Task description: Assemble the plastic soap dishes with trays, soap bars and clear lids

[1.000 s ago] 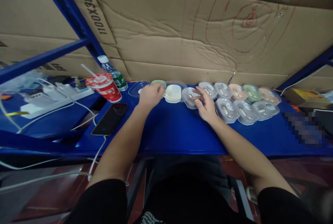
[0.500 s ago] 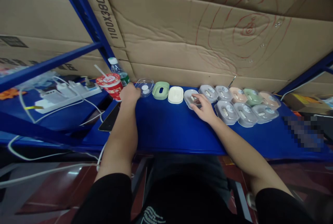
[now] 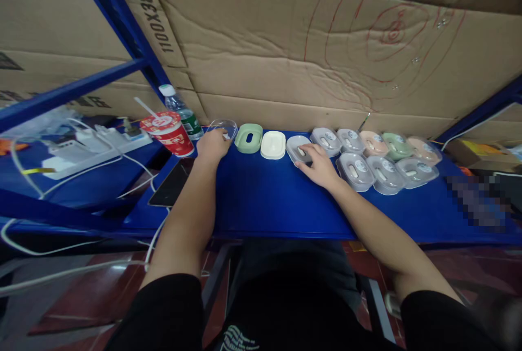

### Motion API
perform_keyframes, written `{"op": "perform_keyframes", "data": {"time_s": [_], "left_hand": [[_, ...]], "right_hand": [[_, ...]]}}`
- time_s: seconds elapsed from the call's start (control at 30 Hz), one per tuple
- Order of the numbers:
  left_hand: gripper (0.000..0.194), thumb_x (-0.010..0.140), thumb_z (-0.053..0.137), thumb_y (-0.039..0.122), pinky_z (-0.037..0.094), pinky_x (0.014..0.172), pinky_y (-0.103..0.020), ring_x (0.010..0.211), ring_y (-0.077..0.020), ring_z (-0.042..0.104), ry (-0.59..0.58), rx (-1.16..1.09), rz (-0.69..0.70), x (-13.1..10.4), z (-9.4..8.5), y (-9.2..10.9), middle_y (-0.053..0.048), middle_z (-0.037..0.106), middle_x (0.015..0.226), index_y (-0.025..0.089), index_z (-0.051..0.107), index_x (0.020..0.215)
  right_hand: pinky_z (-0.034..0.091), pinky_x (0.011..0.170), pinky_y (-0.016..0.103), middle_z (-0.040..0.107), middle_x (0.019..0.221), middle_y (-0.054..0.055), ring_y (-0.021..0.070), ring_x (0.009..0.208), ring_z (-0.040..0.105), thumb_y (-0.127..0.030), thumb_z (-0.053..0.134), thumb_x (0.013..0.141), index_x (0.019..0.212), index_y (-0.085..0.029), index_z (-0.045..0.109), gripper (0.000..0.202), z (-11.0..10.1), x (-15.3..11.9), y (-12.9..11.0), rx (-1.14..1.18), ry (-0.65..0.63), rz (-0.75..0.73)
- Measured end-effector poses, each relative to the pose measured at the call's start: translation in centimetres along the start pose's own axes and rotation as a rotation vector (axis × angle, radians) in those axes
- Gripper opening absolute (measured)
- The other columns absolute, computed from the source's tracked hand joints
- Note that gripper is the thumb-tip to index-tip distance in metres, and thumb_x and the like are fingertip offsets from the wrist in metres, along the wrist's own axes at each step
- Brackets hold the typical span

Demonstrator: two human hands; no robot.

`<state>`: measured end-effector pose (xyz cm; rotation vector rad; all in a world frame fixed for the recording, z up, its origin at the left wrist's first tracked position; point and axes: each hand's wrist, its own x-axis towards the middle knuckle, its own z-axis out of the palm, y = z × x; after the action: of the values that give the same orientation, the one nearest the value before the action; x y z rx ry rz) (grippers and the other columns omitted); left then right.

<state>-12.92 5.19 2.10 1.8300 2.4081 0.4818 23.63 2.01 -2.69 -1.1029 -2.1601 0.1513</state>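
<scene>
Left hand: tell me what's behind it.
Behind the left hand, a clear plastic cover shows its far and right edges; its near left part is covered.

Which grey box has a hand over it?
The leftmost grey box, just right of the cream piece. The right hand partly covers it; the other grey boxes have no hand over them.

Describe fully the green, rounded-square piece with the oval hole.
The light-green, rounded-square piece looks like matte plastic, with a raised rim and an oval hole showing blue beneath. It lies flat on the blue tabletop between the clear rounded plastic shell and the cream rounded-square dish. Nothing holds it; whether it touches the shell is unclear.
</scene>
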Motion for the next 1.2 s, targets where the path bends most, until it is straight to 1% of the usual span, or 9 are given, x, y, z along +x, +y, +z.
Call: {"op": "perform_keyframes", "data": {"time_s": [0.17, 0.3, 0.4, 0.5, 0.67, 0.9, 1.03, 1.13, 1.2], "left_hand": [[0.043, 0.098, 0.063, 0.025, 0.054, 0.107, -0.046, 0.130, -0.0360, 0.068, -0.011, 0.018, 0.006, 0.1, 0.3, -0.2, -0.014, 0.077, 0.133, 0.021, 0.072, 0.140], [0.042, 0.098, 0.060, 0.025, 0.055, 0.106, -0.049, 0.129, -0.0379, 0.069, -0.012, 0.027, 0.012, 0.2, 0.5, -0.3, -0.015, 0.077, 0.134, 0.022, 0.074, 0.138], [0.041, 0.101, 0.055, 0.028, 0.055, 0.107, -0.050, 0.130, -0.0385, 0.068, 0.011, 0.015, 0.024, 0.4, 0.6, -0.4, -0.018, 0.075, 0.137, 0.020, 0.075, 0.136], [0.042, 0.101, 0.059, 0.034, 0.055, 0.109, -0.050, 0.132, -0.0390, 0.067, 0.006, 0.002, 0.026, 0.5, 0.6, -0.6, -0.018, 0.074, 0.139, 0.018, 0.074, 0.136], [0.040, 0.094, 0.068, 0.027, 0.056, 0.108, -0.050, 0.129, -0.0378, 0.069, -0.037, 0.007, -0.018, 0.7, 0.8, -0.8, -0.015, 0.077, 0.135, 0.022, 0.077, 0.132], [0.039, 0.095, 0.066, 0.035, 0.056, 0.106, -0.051, 0.130, -0.0401, 0.068, 0.019, 0.014, -0.059, 1.0, 1.2, -1.0, -0.016, 0.076, 0.134, 0.022, 0.079, 0.129], [0.039, 0.095, 0.067, 0.036, 0.056, 0.106, -0.053, 0.130, -0.0400, 0.067, 0.041, 0.017, -0.059, 0.9, 1.4, -0.9, -0.017, 0.076, 0.134, 0.022, 0.078, 0.130], [0.040, 0.095, 0.070, 0.038, 0.057, 0.106, -0.054, 0.128, -0.0402, 0.068, 0.067, -0.018, -0.059, 0.9, 1.6, -0.8, -0.017, 0.077, 0.130, 0.021, 0.077, 0.130], [0.040, 0.094, 0.071, 0.040, 0.057, 0.105, -0.054, 0.126, -0.0400, 0.069, 0.115, -0.054, -0.043, 0.8, 1.5, -0.7, -0.017, 0.077, 0.130, 0.021, 0.077, 0.129]], "right_hand": [[0.045, 0.121, 0.060, 0.065, 0.146, 0.019, 0.0403, 0.140, 0.059, -0.050, 0.071, 0.095, 0.142, -0.019, 0.066, 0.057, 0.2, 0.0, 0.5, -0.048, -0.053, 0.048], [0.043, 0.122, 0.063, 0.061, 0.152, 0.020, 0.0416, 0.145, 0.055, -0.052, 0.072, 0.094, 0.144, -0.020, 0.065, 0.060, 0.3, 0.0, 0.8, -0.072, -0.084, 0.079], [0.041, 0.123, 0.063, 0.059, 0.154, 0.022, 0.0429, 0.146, 0.054, -0.051, 0.073, 0.092, 0.145, -0.018, 0.065, 0.063, 0.4, 0.0, 1.0, -0.092, -0.092, 0.099], [0.041, 0.124, 0.062, 0.059, 0.154, 0.023, 0.0434, 0.146, 0.054, -0.050, 0.074, 0.092, 0.145, -0.015, 0.066, 0.064, 0.5, 0.0, 1.1, -0.107, -0.101, 0.113], [0.042, 0.124, 0.062, 0.057, 0.155, 0.023, 0.0436, 0.148, 0.052, -0.051, 0.074, 0.091, 0.145, -0.016, 0.066, 0.065, 0.6, 0.0, 1.2, -0.118, -0.111, 0.124], [0.040, 0.126, 0.061, 0.055, 0.158, 0.022, 0.0425, 0.150, 0.052, -0.045, 0.075, 0.091, 0.149, -0.017, 0.063, 0.065, 0.2, 0.2, 1.2, -0.093, -0.146, 0.186], [0.041, 0.126, 0.060, 0.055, 0.159, 0.022, 0.0426, 0.151, 0.051, -0.043, 0.078, 0.089, 0.150, -0.017, 0.061, 0.069, -0.1, 0.3, 0.9, -0.068, -0.148, 0.205], [0.044, 0.124, 0.059, 0.060, 0.154, 0.022, 0.0409, 0.147, 0.056, -0.040, 0.080, 0.088, 0.148, -0.016, 0.064, 0.066, -0.1, 0.4, 0.8, -0.049, -0.125, 0.201], [0.047, 0.121, 0.058, 0.067, 0.146, 0.020, 0.0394, 0.141, 0.061, -0.038, 0.081, 0.088, 0.143, -0.016, 0.067, 0.061, -0.1, 0.5, 0.7, -0.034, -0.089, 0.194]]}}
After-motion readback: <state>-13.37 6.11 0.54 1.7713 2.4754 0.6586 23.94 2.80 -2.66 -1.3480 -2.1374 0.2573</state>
